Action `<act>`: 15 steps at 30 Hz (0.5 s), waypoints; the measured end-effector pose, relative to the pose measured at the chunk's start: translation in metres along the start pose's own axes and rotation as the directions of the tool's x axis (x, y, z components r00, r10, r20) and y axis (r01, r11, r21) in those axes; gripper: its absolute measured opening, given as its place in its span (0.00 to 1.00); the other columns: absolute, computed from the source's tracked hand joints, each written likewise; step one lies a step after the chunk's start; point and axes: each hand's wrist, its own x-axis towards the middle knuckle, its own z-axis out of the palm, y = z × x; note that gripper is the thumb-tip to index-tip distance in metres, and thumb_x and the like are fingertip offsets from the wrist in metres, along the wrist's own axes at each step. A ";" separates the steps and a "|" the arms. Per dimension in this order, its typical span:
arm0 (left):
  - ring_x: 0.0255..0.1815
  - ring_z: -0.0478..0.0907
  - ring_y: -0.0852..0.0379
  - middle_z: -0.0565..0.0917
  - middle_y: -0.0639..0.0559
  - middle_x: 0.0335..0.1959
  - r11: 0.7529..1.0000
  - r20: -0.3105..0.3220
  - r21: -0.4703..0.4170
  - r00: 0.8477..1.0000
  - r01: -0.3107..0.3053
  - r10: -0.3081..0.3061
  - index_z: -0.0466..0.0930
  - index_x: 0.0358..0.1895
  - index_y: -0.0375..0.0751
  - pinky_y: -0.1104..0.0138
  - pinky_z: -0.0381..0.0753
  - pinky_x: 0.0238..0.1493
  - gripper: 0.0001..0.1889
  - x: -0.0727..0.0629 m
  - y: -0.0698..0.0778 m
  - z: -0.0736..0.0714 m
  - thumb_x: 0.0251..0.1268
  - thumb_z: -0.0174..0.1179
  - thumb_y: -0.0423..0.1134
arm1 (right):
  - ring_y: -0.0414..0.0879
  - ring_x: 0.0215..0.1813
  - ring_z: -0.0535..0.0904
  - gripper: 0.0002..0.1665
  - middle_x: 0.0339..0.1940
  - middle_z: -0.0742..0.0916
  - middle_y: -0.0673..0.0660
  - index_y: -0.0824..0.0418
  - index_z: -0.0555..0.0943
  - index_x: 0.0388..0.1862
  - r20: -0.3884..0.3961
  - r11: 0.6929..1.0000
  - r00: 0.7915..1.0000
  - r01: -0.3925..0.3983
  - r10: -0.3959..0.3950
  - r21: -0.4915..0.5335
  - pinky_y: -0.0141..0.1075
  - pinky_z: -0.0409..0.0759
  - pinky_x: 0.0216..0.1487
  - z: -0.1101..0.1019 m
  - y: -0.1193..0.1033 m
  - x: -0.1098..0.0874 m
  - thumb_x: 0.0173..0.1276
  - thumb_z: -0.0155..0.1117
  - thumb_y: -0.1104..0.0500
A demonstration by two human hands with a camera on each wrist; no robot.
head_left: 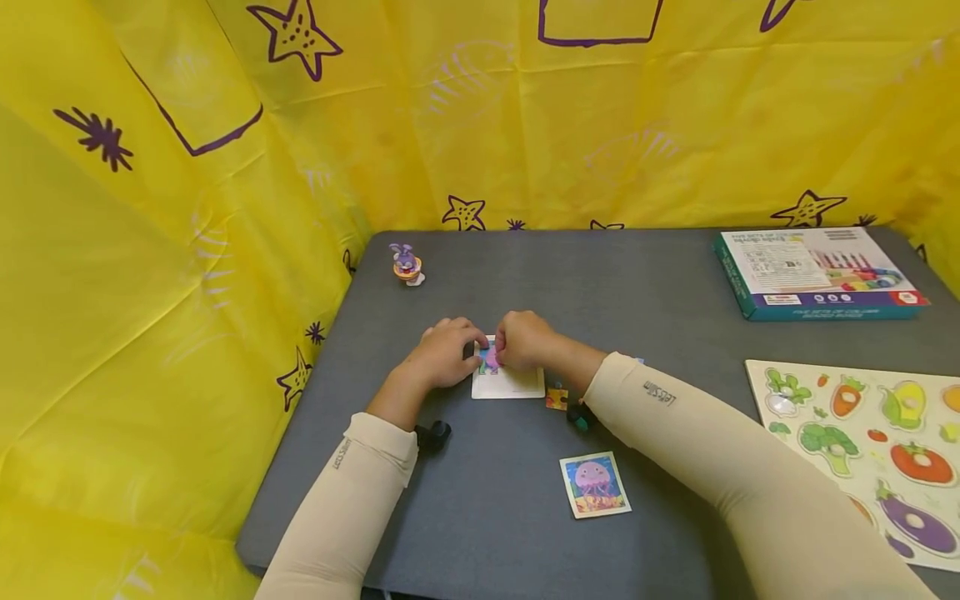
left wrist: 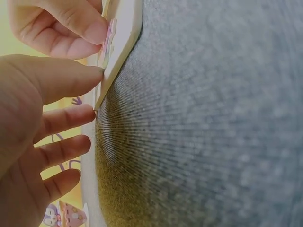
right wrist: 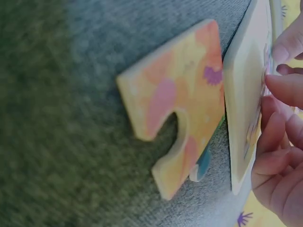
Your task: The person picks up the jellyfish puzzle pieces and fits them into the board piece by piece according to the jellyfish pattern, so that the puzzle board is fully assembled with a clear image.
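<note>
A small pale puzzle tray [head_left: 510, 389] lies on the grey table between both hands, with blue-and-pink jellyfish puzzle pieces [head_left: 488, 362] on its left part. My left hand [head_left: 444, 353] is at the tray's left edge; in the left wrist view its thumb and forefinger touch the edge, with the other fingers spread. My right hand [head_left: 525, 339] is over the tray and pinches a puzzle piece [left wrist: 110, 40] against it, mostly hidden by the fingers. An orange-yellow puzzle piece [right wrist: 189, 85] lies on the table beside the tray's near right corner.
A jellyfish picture card [head_left: 596, 485] lies nearer the front. At right are a vegetable peg board [head_left: 795, 417] and a flat toy box [head_left: 828, 275]. A purple rabbit figurine [head_left: 406, 263] stands at the back left. Yellow cloth [head_left: 480, 117] hangs behind the table.
</note>
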 end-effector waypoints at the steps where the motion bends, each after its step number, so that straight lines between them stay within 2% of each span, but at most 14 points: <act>1: 0.64 0.72 0.44 0.80 0.49 0.60 1.000 0.000 0.001 1.000 0.001 -0.001 0.84 0.56 0.50 0.48 0.69 0.63 0.15 0.000 0.001 0.000 0.69 0.63 0.44 | 0.47 0.35 0.79 0.07 0.30 0.85 0.52 0.56 0.85 0.27 -0.001 1.000 1.000 -0.004 0.004 0.002 0.34 0.74 0.30 0.000 0.000 0.000 0.64 0.72 0.58; 8: 0.62 0.73 0.45 0.81 0.49 0.59 0.999 0.001 0.041 1.000 0.000 0.000 0.84 0.55 0.51 0.49 0.70 0.62 0.14 0.002 0.004 0.000 0.69 0.63 0.44 | 0.48 0.37 0.78 0.08 0.33 0.85 0.53 0.56 0.84 0.29 -0.016 1.000 1.000 -0.008 0.008 -0.011 0.35 0.74 0.33 -0.006 0.005 -0.001 0.63 0.74 0.55; 12: 0.63 0.72 0.45 0.80 0.48 0.60 0.998 0.019 0.070 1.000 0.003 -0.005 0.83 0.56 0.51 0.49 0.69 0.64 0.14 0.001 0.006 -0.001 0.71 0.62 0.44 | 0.49 0.40 0.79 0.07 0.38 0.85 0.53 0.55 0.85 0.37 -0.006 0.999 1.000 -0.001 0.000 -0.032 0.40 0.75 0.40 -0.020 0.013 -0.013 0.66 0.72 0.53; 15: 0.63 0.70 0.45 0.78 0.48 0.60 0.996 0.030 0.083 0.999 0.022 -0.024 0.82 0.57 0.52 0.50 0.69 0.64 0.14 -0.001 0.009 -0.003 0.71 0.62 0.45 | 0.51 0.44 0.80 0.11 0.43 0.86 0.55 0.54 0.86 0.45 0.032 0.998 0.999 -0.001 0.003 -0.063 0.45 0.77 0.46 -0.032 0.023 -0.027 0.68 0.71 0.51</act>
